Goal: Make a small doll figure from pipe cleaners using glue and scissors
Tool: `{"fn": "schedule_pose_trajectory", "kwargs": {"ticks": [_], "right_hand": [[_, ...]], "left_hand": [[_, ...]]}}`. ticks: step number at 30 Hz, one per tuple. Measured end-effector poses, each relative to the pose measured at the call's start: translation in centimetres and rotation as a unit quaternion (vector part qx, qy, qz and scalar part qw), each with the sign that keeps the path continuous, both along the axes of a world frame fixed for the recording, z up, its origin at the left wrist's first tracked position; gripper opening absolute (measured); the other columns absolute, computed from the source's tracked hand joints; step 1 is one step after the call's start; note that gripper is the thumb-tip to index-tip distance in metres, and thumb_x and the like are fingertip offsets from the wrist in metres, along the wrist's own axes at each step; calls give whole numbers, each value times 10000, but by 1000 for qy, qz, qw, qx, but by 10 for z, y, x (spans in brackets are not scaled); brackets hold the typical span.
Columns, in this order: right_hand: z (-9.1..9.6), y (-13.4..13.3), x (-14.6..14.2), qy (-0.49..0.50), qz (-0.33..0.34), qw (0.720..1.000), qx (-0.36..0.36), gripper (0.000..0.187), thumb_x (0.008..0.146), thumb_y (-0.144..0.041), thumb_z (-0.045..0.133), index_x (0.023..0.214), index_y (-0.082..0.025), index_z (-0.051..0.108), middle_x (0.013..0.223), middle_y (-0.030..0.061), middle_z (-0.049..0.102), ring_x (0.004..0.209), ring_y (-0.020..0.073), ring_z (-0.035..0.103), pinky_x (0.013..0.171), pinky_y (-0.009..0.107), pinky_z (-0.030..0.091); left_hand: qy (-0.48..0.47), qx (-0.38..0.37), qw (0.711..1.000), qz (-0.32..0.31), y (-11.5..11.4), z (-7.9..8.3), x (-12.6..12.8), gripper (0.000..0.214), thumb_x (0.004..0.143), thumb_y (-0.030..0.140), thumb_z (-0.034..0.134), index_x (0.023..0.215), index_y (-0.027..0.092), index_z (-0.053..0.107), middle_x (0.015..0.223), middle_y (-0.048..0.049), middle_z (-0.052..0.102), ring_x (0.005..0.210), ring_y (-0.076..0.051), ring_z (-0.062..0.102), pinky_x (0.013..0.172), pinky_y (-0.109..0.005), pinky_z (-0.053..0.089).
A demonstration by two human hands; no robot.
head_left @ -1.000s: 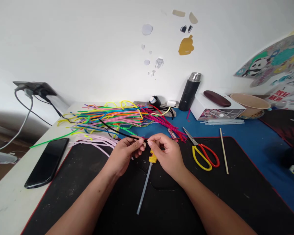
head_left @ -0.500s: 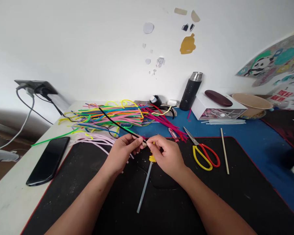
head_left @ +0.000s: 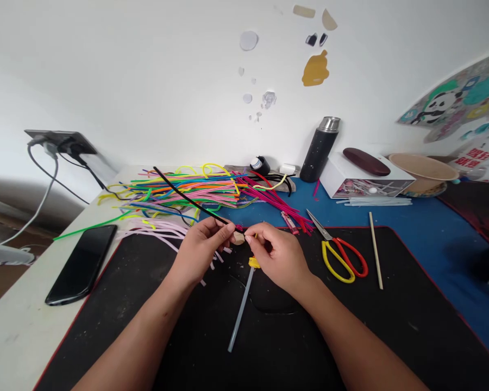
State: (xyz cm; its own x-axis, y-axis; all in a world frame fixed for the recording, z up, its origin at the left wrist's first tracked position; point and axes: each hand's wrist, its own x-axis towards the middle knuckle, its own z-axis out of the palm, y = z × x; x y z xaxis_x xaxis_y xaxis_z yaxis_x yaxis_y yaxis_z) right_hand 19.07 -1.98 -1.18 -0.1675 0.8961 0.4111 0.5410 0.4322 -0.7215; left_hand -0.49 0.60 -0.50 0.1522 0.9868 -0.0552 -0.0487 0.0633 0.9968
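Note:
My left hand (head_left: pixel 201 251) pinches one end of a long black pipe cleaner (head_left: pixel 187 196) that slants up and to the left over the coloured pile. My right hand (head_left: pixel 279 255) is closed in a pinch on a small tan piece (head_left: pixel 239 238) held at that same end, fingertips of both hands nearly touching. Just below them a yellow item (head_left: pixel 253 263) with a grey stick (head_left: pixel 239 312) lies on the black mat (head_left: pixel 391 326).
A heap of coloured pipe cleaners (head_left: pixel 187 191) lies behind the hands. Yellow and red scissors (head_left: pixel 342 258) and a wooden stick (head_left: pixel 375 248) rest to the right. A black phone (head_left: pixel 81 262) is at the left, a dark flask (head_left: pixel 319 148) and white box (head_left: pixel 364 179) at the back.
The free end of the black pipe cleaner has swung upward and to the left, off the pile. Both hands stayed together, shifting slightly upward.

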Motion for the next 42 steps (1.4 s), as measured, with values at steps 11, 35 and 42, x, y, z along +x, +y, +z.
{"fn": "schedule_pose_trajectory", "kwargs": {"ticks": [11, 35, 42], "right_hand": [[0, 0, 0, -5, -11, 1000, 12, 83, 993, -224, 609, 979, -235, 690, 670, -50, 571, 572, 121, 551, 587, 232, 406], [4, -1, -1, -48, -1, 999, 16, 114, 969, -179, 579, 917, -231, 666, 665, -50, 579, 567, 120, 525, 594, 239, 373], [4, -1, 0, -56, 4, 998, 20, 110, 948, -166, 567, 908, -229, 648, 660, -48, 576, 574, 124, 532, 597, 240, 372]], "left_hand": [[13, 2, 1000, -5, -1, 2, -1, 367, 860, 498, 812, 742, 170, 695, 692, -5, 688, 611, -120, 560, 606, -253, 431], [66, -1, 998, -9, -3, 9, 2, 428, 810, 586, 808, 742, 182, 685, 690, -30, 700, 621, -156, 590, 603, -272, 461], [61, 1, 998, -18, -2, 5, 0, 405, 846, 563, 796, 758, 182, 691, 727, -34, 728, 633, -151, 594, 614, -271, 462]]}}
